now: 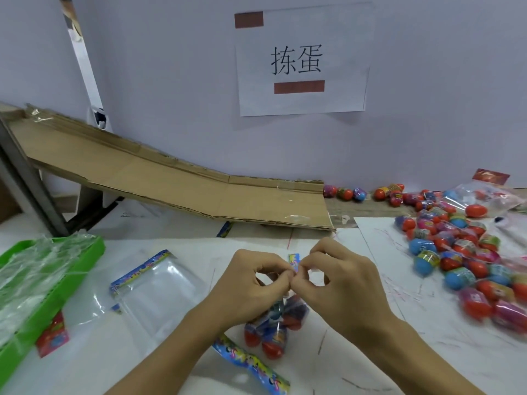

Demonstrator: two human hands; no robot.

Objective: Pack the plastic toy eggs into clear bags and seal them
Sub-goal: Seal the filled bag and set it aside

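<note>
A clear bag (275,323) holding several red and blue toy eggs hangs between my hands above the white table. My left hand (251,283) and my right hand (339,280) both pinch the bag's gathered top, fingertips meeting at its printed blue header strip (294,260). The bag's neck is hidden behind my fingers. A heap of loose plastic eggs (467,252) in red, blue, pink and green lies to the right. An empty clear bag (159,292) with a blue printed edge lies flat to the left.
A green tray (94,249) with crumpled clear plastic stands at the left edge. A cardboard ramp (182,183) slopes down along the wall behind. A part-filled bag (490,198) sits at the far right. A printed blue strip (251,363) lies near the front.
</note>
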